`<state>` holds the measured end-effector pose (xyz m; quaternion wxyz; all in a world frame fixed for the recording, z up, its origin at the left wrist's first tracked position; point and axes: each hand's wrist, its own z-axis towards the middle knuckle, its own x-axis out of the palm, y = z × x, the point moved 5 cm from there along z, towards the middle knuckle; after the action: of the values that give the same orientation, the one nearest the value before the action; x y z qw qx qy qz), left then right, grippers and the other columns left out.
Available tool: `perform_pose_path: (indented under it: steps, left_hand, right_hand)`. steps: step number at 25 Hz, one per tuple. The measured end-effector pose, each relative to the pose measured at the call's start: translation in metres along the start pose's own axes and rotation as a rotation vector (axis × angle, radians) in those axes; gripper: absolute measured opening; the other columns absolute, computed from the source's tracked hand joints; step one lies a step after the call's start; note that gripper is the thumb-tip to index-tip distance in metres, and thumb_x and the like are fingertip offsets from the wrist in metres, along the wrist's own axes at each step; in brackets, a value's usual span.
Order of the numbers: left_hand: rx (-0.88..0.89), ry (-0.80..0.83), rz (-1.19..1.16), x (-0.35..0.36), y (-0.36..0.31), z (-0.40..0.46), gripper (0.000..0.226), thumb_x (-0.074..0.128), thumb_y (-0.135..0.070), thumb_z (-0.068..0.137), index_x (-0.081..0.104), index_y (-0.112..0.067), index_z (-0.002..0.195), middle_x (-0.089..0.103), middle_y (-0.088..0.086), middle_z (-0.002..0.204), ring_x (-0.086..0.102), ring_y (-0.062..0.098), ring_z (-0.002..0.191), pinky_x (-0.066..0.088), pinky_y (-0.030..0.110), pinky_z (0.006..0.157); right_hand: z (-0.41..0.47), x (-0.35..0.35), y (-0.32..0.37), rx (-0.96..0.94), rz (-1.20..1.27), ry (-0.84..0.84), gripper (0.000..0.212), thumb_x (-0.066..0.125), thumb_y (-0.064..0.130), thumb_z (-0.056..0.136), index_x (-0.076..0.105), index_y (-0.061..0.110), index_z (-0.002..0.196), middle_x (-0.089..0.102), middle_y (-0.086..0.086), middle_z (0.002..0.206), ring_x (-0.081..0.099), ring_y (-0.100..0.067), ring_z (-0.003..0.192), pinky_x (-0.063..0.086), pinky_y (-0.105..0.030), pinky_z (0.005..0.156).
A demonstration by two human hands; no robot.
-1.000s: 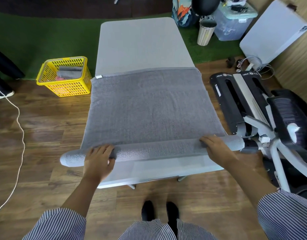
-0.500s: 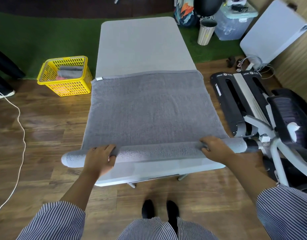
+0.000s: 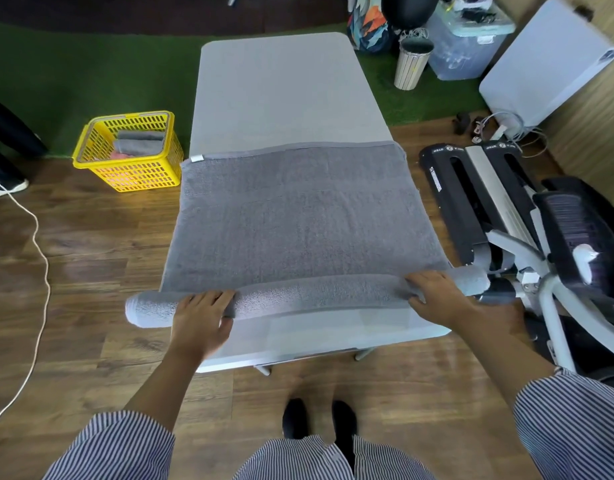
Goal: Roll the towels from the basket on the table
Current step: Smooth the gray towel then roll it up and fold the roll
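Both hands, left (image 3: 199,320) and right (image 3: 433,295), press flat fingers onto a half-rolled grey towel (image 3: 298,216) across the bench (image 3: 284,95).

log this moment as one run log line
step: rolling | towel: partly rolled on table | left hand, right hand: on roll

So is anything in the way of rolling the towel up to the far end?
Nothing visible. Both hands, left and right, rest on the roll, and the flat towel ahead lies bare on the table.
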<state>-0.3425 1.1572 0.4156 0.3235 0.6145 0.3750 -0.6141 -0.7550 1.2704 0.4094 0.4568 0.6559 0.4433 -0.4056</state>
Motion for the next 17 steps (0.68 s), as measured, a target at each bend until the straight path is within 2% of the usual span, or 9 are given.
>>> perform_pose_path:
  steps: [2,5,9,12,14,16,17]
  left_hand:
    - [0.005,0.042,-0.023,0.0,0.004,0.001,0.041,0.039,-0.034,0.07,0.066,-0.019,0.097,0.068,-0.002,0.075,0.066,0.025,0.067,0.05,0.038,0.068]
    - [0.017,0.006,-0.07,-0.006,0.01,0.006,0.045,0.037,-0.036,0.072,0.065,-0.014,0.101,0.07,0.001,0.082,0.066,0.028,0.071,0.051,0.039,0.068]
    - [-0.075,-0.065,-0.068,-0.01,0.015,0.008,0.046,0.038,-0.037,0.078,0.064,-0.013,0.108,0.068,0.003,0.108,0.064,0.026,0.1,0.044,0.054,0.092]
    - [-0.065,0.033,-0.05,0.002,0.02,0.008,0.052,0.059,-0.038,0.068,0.062,-0.018,0.116,0.064,-0.001,0.118,0.059,0.025,0.114,0.03,0.064,0.102]
    - [-0.037,0.106,0.014,0.009,0.027,0.008,0.068,0.076,-0.022,0.057,0.059,-0.019,0.122,0.062,0.003,0.12,0.056,0.031,0.118,0.03,0.068,0.1]
    - [-0.073,0.153,0.041,0.009,0.033,0.004,0.07,0.077,-0.007,0.058,0.058,-0.025,0.122,0.065,0.006,0.11,0.061,0.034,0.104,0.044,0.061,0.089]
    - [-0.084,0.149,0.061,0.007,0.035,0.001,0.063,0.074,-0.009,0.063,0.059,-0.027,0.121,0.067,0.005,0.103,0.064,0.033,0.093,0.049,0.055,0.08]
  right_hand:
    - [0.002,-0.002,0.001,0.031,0.026,0.035,0.026,0.053,0.018,0.085,0.061,0.008,0.107,0.066,-0.009,0.103,0.057,-0.028,0.098,0.037,-0.033,0.085]
    - [0.004,0.0,-0.003,0.023,0.056,0.068,0.032,0.052,0.021,0.084,0.059,0.008,0.112,0.063,-0.009,0.108,0.055,-0.029,0.1,0.039,-0.038,0.092]
    - [0.003,-0.007,-0.015,0.09,0.011,-0.217,0.03,0.049,0.028,0.091,0.058,0.008,0.111,0.06,-0.01,0.111,0.053,-0.032,0.108,0.029,-0.049,0.104]
    - [-0.001,-0.004,-0.023,0.139,0.029,-0.099,0.04,0.049,0.027,0.093,0.05,0.013,0.13,0.05,-0.005,0.133,0.04,-0.025,0.128,0.016,-0.046,0.114]
    - [-0.004,-0.002,-0.028,0.095,-0.033,-0.019,0.053,0.058,0.019,0.085,0.045,0.015,0.135,0.047,-0.006,0.137,0.039,-0.026,0.129,0.019,-0.044,0.114]
    - [-0.005,-0.002,-0.034,0.103,-0.056,-0.035,0.06,0.061,0.002,0.073,0.05,0.013,0.131,0.054,-0.01,0.127,0.047,-0.032,0.119,0.029,-0.045,0.106]
    - [-0.005,-0.002,-0.037,0.12,-0.041,-0.047,0.059,0.06,-0.003,0.07,0.055,0.013,0.127,0.058,-0.012,0.12,0.052,-0.035,0.112,0.033,-0.046,0.102]
